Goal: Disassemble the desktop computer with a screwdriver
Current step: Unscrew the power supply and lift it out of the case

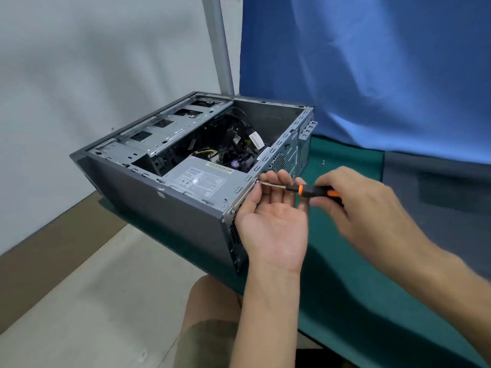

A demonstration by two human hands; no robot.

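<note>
The right hand (pixel 353 208) grips the screwdriver (pixel 310 190) (tip at the computer (pixel 159 200) corner); the left hand (pixel 271 224) curls round its shaft.

a green tabletop (pixel 345 314) lies before me, a blue cloth (pixel 372 75) hanging behind it. a grey pole (pixel 223 49) stands beside the cloth.
</note>
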